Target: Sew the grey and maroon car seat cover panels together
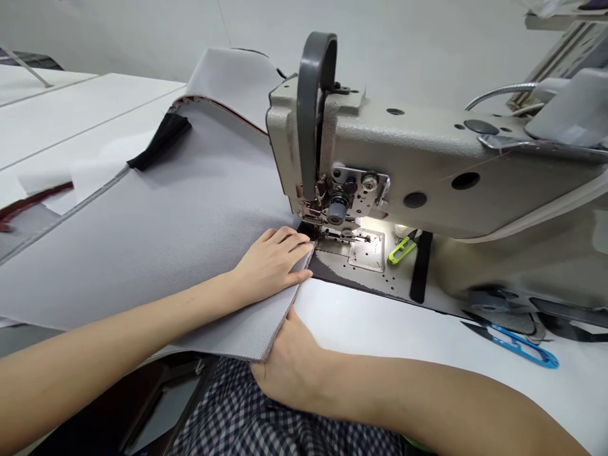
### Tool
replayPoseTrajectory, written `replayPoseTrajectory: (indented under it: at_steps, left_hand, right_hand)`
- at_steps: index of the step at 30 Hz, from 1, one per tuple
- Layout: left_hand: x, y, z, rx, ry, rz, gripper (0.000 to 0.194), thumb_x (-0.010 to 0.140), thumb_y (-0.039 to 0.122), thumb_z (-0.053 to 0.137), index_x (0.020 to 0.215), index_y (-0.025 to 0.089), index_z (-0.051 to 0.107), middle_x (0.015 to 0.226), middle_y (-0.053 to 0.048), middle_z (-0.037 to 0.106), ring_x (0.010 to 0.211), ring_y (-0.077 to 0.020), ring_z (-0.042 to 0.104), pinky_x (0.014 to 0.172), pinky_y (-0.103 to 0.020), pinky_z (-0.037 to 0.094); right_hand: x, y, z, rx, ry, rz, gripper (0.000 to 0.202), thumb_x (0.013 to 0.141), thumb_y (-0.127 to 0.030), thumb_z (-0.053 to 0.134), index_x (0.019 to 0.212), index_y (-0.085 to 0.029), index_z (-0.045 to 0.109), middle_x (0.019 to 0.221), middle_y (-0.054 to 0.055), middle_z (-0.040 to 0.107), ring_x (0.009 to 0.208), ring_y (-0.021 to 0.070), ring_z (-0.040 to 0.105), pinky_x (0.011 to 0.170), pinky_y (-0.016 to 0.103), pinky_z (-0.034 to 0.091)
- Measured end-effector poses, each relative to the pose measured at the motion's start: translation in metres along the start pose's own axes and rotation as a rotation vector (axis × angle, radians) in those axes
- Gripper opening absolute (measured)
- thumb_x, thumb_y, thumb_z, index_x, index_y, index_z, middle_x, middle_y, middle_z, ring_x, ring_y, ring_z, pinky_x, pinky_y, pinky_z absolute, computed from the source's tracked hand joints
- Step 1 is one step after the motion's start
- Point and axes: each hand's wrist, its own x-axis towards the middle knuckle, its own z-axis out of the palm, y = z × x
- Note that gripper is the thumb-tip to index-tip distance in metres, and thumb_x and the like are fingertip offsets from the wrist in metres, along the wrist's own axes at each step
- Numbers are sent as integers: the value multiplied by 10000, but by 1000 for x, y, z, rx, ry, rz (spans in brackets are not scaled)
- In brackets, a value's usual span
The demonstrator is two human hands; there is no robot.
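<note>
A large piece of grey fabric (190,215) lies across the table, its right edge running up to the needle area of a sewing machine (403,152). My left hand (270,263) rests flat on the fabric with fingers spread, the fingertips close to the presser foot. Lower along the same edge, my right hand (289,364) grips the fabric, the thumb side near the top and the other fingers hidden beneath. A black strip (161,142) is attached at the fabric's far left edge. The sewing machine's needle is hard to make out.
Yellow-green thread snips (402,250) lie on the machine bed beside a black strip (421,269). Blue-handled thread snips (520,347) sit on the white tabletop (361,310) to the right. A dark red-edged piece (35,201) lies at the far left.
</note>
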Motion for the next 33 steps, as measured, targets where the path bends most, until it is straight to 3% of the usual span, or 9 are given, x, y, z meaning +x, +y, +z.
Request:
replayPoseTrajectory:
  at_steps: [3, 6, 8, 9, 12, 15, 20, 25, 33]
  left_hand:
    - [0, 0, -4, -11, -35, -2, 508, 888, 522, 602, 1266, 182, 599, 1284, -62, 610, 1173, -267, 502, 950, -408, 411]
    - [-2, 3, -8, -47, -52, -19, 590, 842, 578, 625, 1289, 195, 586, 1313, -61, 598, 1203, -277, 495, 985, -421, 413]
    - [-5, 6, -7, -44, -36, -29, 545, 872, 517, 596, 1307, 190, 573, 1333, -65, 585, 1220, -273, 489, 997, -424, 417]
    - [-6, 7, -5, -37, -21, -34, 519, 887, 476, 576, 1314, 180, 567, 1340, -69, 579, 1226, -270, 486, 1000, -425, 422]
    - [-9, 13, 2, -16, 31, -46, 489, 897, 388, 540, 1320, 144, 555, 1350, -81, 572, 1232, -270, 482, 1011, -436, 429]
    - [-10, 16, 6, -20, 74, -51, 470, 888, 360, 539, 1306, 147, 557, 1341, -79, 579, 1220, -269, 494, 1006, -443, 436]
    - [-11, 15, 5, -45, 88, -46, 334, 883, 354, 544, 1161, 185, 621, 1340, -68, 580, 1239, -289, 486, 991, -451, 445]
    - [-9, 14, 7, -50, 118, -46, 317, 859, 323, 565, 1143, 194, 626, 1288, -76, 602, 1209, -281, 507, 964, -443, 452]
    - [-4, 10, 11, -52, 121, -43, 331, 867, 339, 573, 1158, 190, 626, 1313, -81, 590, 1217, -276, 502, 974, -437, 434]
  right_hand:
    - [-7, -6, -7, -64, 31, -82, 375, 926, -207, 393, 1182, -180, 666, 1329, 127, 613, 1312, 308, 472, 1103, 537, 365]
    - [-21, 5, -31, 39, 6, -218, 278, 924, -287, 455, 893, -204, 719, 891, 43, 749, 881, 216, 658, 920, 359, 505]
    - [-32, 30, -53, 119, 83, -144, 323, 928, -272, 491, 649, -222, 646, 649, -18, 687, 610, 142, 602, 678, 257, 511]
    - [-37, 46, -64, 76, 176, 2, 352, 947, -258, 484, 631, -207, 631, 654, -8, 686, 595, 131, 598, 616, 246, 488]
    - [-45, 100, -86, -142, 297, 364, 257, 980, -208, 463, 901, -141, 698, 984, 103, 731, 912, 204, 663, 822, 323, 503]
    - [-43, 135, -91, -346, 257, 498, 235, 961, -256, 512, 1070, -139, 685, 1125, 134, 694, 1036, 274, 625, 876, 397, 501]
    - [-34, 140, -90, -354, 356, 427, 215, 972, -248, 517, 874, -171, 693, 866, 61, 700, 849, 217, 636, 817, 330, 500]
    - [-37, 142, -86, -375, 357, 327, 189, 950, -162, 528, 856, -153, 691, 854, 65, 695, 845, 210, 627, 767, 307, 509]
    - [-40, 147, -82, -374, 343, 332, 196, 952, -168, 518, 866, -175, 694, 840, 50, 689, 821, 198, 625, 730, 297, 515]
